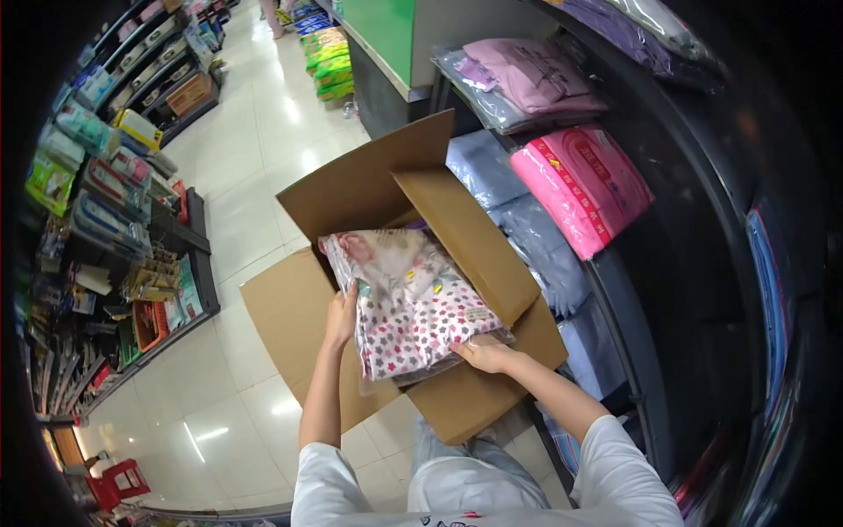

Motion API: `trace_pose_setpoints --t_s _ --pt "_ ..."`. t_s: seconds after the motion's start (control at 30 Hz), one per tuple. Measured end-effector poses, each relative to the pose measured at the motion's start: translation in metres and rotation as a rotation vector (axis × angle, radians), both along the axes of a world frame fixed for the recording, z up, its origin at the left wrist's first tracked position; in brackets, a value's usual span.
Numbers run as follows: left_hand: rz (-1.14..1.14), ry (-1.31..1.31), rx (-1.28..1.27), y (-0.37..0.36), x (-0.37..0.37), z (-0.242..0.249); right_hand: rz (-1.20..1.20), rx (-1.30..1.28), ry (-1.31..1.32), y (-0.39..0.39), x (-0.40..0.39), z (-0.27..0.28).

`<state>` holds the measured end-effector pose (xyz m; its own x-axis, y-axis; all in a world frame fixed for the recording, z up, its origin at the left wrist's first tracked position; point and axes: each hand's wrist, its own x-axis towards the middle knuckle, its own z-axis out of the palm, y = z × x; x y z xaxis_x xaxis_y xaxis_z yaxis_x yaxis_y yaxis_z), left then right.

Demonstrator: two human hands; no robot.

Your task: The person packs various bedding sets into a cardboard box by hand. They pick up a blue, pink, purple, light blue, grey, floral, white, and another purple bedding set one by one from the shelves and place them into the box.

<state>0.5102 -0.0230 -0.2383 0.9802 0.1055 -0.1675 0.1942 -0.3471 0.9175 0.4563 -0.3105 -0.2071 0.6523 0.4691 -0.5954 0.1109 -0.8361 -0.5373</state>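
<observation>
A clear plastic package of folded white cloth with pink and grey flower shapes [408, 307] lies over the opening of a brown cardboard box [474, 237] whose flaps stand spread. My left hand [342, 314] grips the package at its left edge, with the fingers partly beneath it. At the lower right corner, my right hand [481, 352] pinches the plastic, thumb on top. The package hides most of the box's inside.
Shelves on the right hold a pink package [582, 189], bagged pale purple clothing [531, 79] and bagged blue-grey clothing [544, 246]. Shelves of small goods [114, 206] line the left. A red stool [118, 483] stands at the lower left. A person's leg shows at the top.
</observation>
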Motion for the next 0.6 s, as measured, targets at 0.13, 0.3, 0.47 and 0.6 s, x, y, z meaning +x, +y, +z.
trace_pose_setpoints --t_s 0.13,0.3,0.47,0.6 --pt "0.005 0.068 -0.100 -0.015 0.026 -0.016 -0.085 0.022 -0.026 -0.004 0.006 -0.006" --pt "0.110 -0.126 -0.056 -0.053 0.035 -0.031 -0.334 -0.059 -0.219 -0.047 0.030 -0.022" --pt "0.093 0.165 -0.111 -0.066 0.029 -0.064 -0.300 -0.024 -0.551 -0.056 0.047 -0.009" --pt "0.106 0.428 -0.347 -0.058 0.022 -0.146 -0.485 -0.158 0.226 -0.079 0.056 -0.105"
